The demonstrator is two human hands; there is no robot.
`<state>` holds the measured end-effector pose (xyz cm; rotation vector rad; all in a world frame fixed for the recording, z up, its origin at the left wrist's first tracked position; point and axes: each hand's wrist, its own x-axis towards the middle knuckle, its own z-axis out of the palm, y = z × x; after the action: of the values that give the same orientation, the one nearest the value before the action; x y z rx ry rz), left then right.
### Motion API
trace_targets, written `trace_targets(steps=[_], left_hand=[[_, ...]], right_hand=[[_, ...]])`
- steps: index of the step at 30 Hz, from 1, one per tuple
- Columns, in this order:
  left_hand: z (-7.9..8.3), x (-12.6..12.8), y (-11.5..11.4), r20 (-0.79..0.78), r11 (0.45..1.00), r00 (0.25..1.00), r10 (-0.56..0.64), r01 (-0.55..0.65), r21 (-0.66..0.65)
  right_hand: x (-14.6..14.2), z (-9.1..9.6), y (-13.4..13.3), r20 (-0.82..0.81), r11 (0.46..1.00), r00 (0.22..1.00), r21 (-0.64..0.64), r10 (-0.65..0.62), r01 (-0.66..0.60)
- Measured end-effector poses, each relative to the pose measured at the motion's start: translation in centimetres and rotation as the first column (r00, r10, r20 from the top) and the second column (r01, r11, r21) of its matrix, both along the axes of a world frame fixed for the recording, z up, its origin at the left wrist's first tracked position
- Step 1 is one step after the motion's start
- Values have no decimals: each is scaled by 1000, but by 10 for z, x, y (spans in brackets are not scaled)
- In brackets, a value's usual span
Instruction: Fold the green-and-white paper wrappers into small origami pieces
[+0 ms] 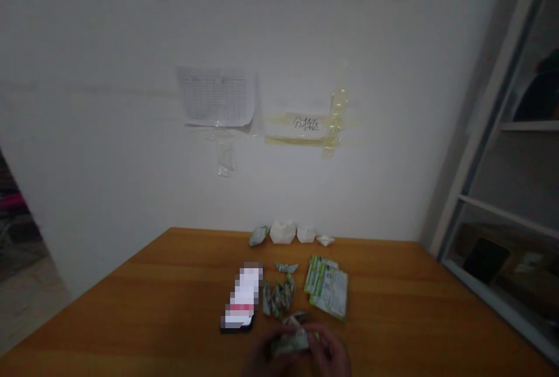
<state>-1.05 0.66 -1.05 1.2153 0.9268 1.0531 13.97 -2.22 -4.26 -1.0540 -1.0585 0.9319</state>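
Note:
Both of my hands are at the bottom edge of the view, close together over the wooden table (131, 319). My left hand (257, 356) and my right hand (332, 354) pinch a small folded piece of green-and-white printed paper (293, 342) between them. Just beyond the hands lie several small folded green paper pieces (278, 298). A stack of flat green-and-white printed sheets (328, 287) lies to the right of those. A phone (242, 301) with a lit screen lies to their left.
At the table's far edge, against the white wall, stand a green folded piece (258, 235) and white folded paper shapes (282, 231). A printed sheet (216, 95) and a taped label (305, 124) hang on the wall. A window frame (480, 132) rises at right.

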Motion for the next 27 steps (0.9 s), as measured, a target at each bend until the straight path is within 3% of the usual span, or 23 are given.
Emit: trace_targets(steps=[8, 13, 17, 23, 27], left_hand=[[-2, -10, 3, -99, 997, 992, 83, -82, 15], [-7, -8, 0, -56, 997, 998, 28, -32, -63], [-13, -6, 1, 45, 984, 997, 70, -62, -166], [-11, -7, 4, -77, 993, 997, 20, -29, -118], [-7, -6, 2, -27, 988, 1000, -1, -3, -155]], right_hand=[[3, -5, 1, -128, 995, 991, -86, 40, -52], [4, -1, -3, -112, 996, 993, -81, 35, -44], [4, 2, -5, -139, 994, 988, -80, 66, -78], [8, -1, -1, -165, 992, 985, -106, 52, -70], [7, -3, -1, -167, 992, 985, -102, 49, -67]])
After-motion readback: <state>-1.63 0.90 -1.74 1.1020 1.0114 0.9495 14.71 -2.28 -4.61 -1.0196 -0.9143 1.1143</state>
